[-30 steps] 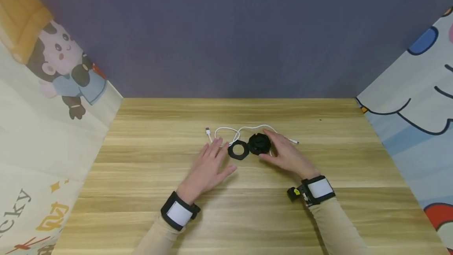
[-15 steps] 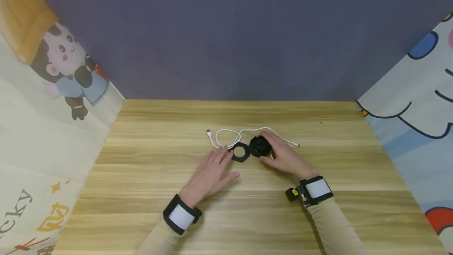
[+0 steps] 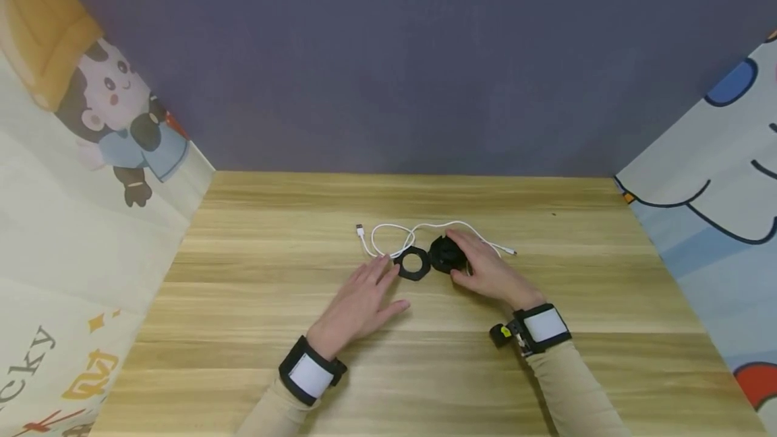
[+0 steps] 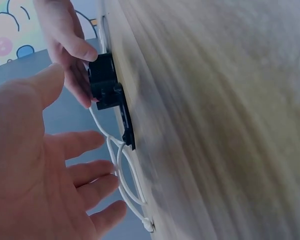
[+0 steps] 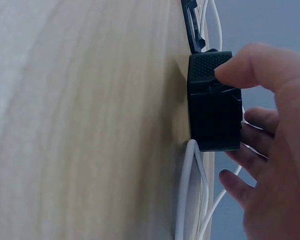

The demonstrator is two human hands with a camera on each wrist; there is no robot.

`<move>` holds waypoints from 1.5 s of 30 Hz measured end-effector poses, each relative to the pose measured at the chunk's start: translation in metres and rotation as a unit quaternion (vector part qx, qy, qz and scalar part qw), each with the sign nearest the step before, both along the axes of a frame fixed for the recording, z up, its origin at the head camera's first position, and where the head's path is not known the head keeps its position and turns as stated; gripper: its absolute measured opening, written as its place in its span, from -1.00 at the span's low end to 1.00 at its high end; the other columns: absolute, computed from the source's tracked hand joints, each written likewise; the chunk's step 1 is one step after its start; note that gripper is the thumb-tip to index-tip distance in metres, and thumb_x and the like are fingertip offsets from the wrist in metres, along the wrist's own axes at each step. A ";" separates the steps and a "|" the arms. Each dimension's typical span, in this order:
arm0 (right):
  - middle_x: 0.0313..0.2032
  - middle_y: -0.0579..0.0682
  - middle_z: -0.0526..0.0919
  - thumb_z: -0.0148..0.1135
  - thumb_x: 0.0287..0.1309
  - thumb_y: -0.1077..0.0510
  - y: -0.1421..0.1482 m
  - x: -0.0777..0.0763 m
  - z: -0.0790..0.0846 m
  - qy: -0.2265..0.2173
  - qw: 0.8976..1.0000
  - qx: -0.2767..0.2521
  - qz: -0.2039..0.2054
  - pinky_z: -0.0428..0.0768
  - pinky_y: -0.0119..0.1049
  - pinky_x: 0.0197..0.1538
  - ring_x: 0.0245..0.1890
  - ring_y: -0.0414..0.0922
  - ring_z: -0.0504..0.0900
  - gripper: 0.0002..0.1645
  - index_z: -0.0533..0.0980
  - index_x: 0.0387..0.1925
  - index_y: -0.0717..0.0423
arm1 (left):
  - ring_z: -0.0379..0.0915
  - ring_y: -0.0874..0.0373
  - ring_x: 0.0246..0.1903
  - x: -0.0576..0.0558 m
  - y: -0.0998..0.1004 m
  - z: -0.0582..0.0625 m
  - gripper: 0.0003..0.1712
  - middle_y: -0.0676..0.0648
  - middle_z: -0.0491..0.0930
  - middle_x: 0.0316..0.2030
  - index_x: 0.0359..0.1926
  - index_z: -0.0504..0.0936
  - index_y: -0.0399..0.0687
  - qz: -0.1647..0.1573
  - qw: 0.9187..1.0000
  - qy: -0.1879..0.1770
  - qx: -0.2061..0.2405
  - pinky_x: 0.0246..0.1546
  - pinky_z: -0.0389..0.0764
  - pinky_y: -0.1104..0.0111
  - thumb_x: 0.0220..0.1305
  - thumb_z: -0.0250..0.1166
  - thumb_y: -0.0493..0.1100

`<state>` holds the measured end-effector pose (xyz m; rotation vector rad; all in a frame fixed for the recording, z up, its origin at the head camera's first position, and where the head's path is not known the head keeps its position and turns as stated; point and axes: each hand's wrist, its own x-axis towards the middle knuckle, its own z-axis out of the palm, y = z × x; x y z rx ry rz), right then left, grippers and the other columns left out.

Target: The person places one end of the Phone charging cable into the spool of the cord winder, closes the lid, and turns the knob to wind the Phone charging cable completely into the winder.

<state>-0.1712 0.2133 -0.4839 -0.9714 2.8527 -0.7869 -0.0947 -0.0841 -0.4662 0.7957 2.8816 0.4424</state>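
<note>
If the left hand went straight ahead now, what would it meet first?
Probably the white cable or the black ring, both close ahead of the left hand; depth there is unclear.

Right side of the black case covered by the right hand, a stretch of white cable hidden behind its fingers, black lid cut off by the right wrist view's top edge, tabletop grain blurred there, dark speck too small to identify
</note>
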 end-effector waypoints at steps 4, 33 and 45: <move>0.46 0.32 0.33 0.41 0.14 0.13 0.001 0.000 0.000 0.007 1.000 -0.005 0.000 0.36 0.23 0.44 0.42 0.27 0.36 0.00 0.18 0.53 0.28 | -0.04 -0.15 0.58 0.001 0.001 0.000 -0.10 -0.30 0.04 0.59 0.56 0.24 -0.15 -0.001 1.000 -0.005 -0.001 0.56 0.11 -0.03 0.51 0.00 0.38; 0.10 0.19 0.52 0.52 0.02 -0.21 -0.022 0.037 0.008 0.053 0.995 0.042 -0.078 0.59 0.09 0.18 0.08 0.09 0.52 0.06 0.34 0.42 0.24 | 0.02 -0.16 0.56 0.007 0.016 -0.003 -0.10 -0.31 0.09 0.57 0.55 0.25 -0.19 -0.033 0.999 0.023 -0.016 0.56 0.13 0.02 0.51 0.03 0.36; -0.05 0.29 0.56 0.49 -0.04 -0.29 -0.047 0.058 0.009 0.076 0.985 0.057 -0.142 0.64 0.05 0.00 -0.10 0.15 0.57 0.11 0.43 0.26 0.49 | 0.12 -0.17 0.53 0.007 0.022 -0.007 -0.07 -0.32 0.18 0.53 0.52 0.28 -0.28 -0.042 0.998 0.055 -0.007 0.53 0.22 0.03 0.46 0.18 0.31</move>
